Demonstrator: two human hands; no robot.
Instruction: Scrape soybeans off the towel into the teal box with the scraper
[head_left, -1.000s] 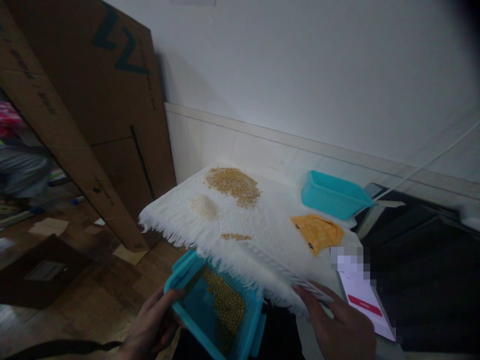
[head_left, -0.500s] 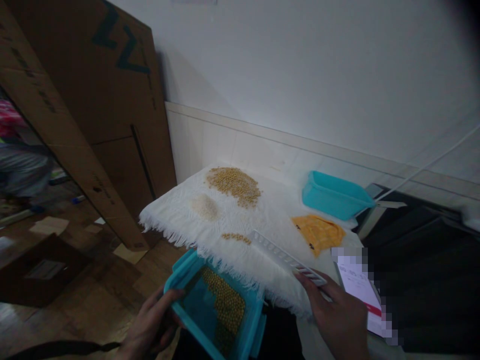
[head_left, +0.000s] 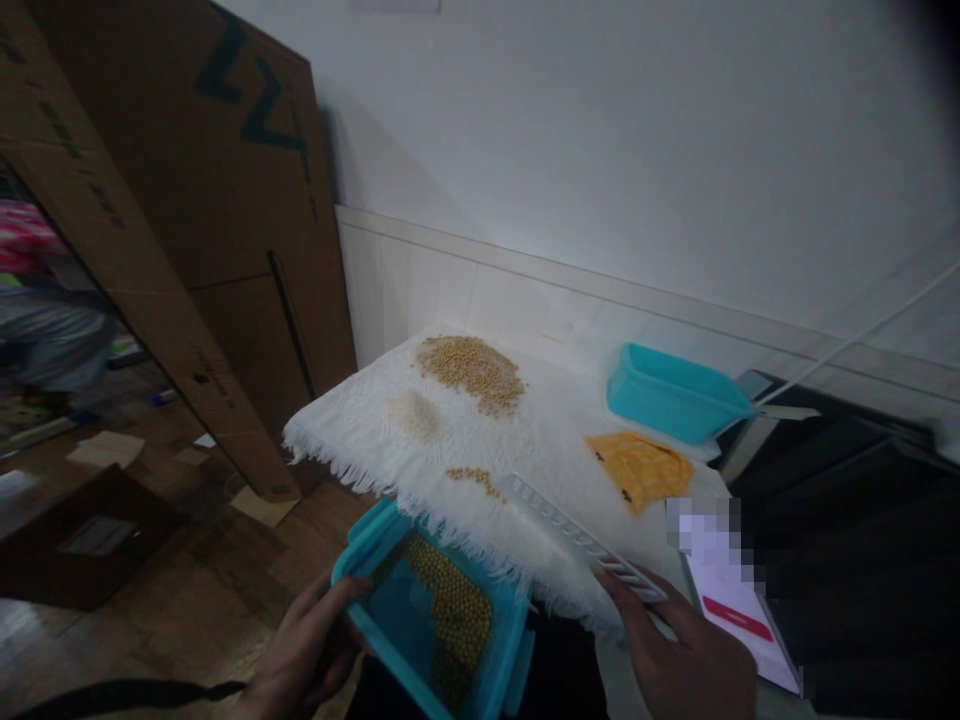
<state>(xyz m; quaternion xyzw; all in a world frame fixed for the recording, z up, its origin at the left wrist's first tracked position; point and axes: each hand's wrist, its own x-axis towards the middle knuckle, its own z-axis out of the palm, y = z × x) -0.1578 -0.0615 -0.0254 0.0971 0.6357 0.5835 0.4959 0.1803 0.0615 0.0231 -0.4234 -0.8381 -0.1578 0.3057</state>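
Note:
My left hand [head_left: 311,640] grips the rim of a turquoise plastic bin [head_left: 388,652], held just below the table's front edge. Soybeans [head_left: 461,615] lie along one side inside it. In my right hand [head_left: 679,650] is a white slotted plastic strip [head_left: 581,540], resting slantwise on the fringed white cloth [head_left: 555,430]. Its far end is close to a short line of soybeans [head_left: 474,477]. Farther back on the cloth are a larger spread of soybeans [head_left: 472,368] and a small pile of whitish grains [head_left: 415,415].
A second turquoise bin [head_left: 675,405] stands at the table's back right, behind a crumpled yellow-orange cloth or bag [head_left: 643,472]. A lit screen [head_left: 727,600] lies at the right. Large cardboard [head_left: 225,210] rises on the left, and a brown box [head_left: 82,545] sits on the floor.
The strip and my right hand have shifted slightly toward me and right. Some beans at the right of the short line now trail nearer the front. My left hand keeps its hold.

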